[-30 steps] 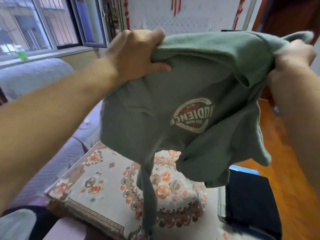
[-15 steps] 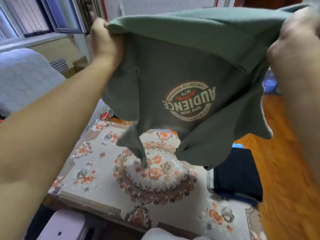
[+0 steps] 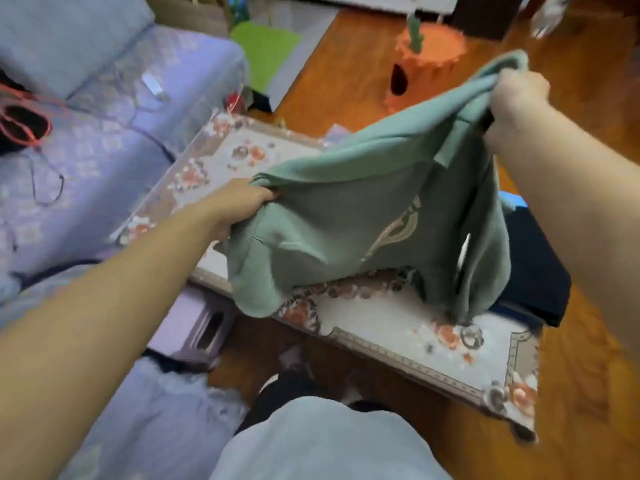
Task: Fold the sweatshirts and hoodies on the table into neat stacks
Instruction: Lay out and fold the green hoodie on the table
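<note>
The green sweatshirt point(image 3: 346, 216) hangs stretched between the person's two hands above the table point(image 3: 408, 337), its lower folds sagging until they touch the flowered tablecloth near the middle and the right side. A pale round print shows on the front of the cloth, but it is creased and turned edge-on, so none of its lettering can be read. The left hand point(image 3: 239, 206) grips one top corner with fingers curled into the fabric, low over the table's left part. The right hand point(image 3: 516, 98) clutches the other top corner, bunched in its fist, and holds it higher, over the table's far right edge. A folded dark navy garment point(image 3: 533, 268) lies on the table's right end, just behind the hanging cloth. A sofa in a lilac cover point(image 3: 104, 140) stands left of the table, with a red cord point(image 3: 38, 116) lying on it. On the wooden floor point(image 3: 346, 64) beyond sits an orange carrot-shaped thing point(image 3: 426, 60).
</note>
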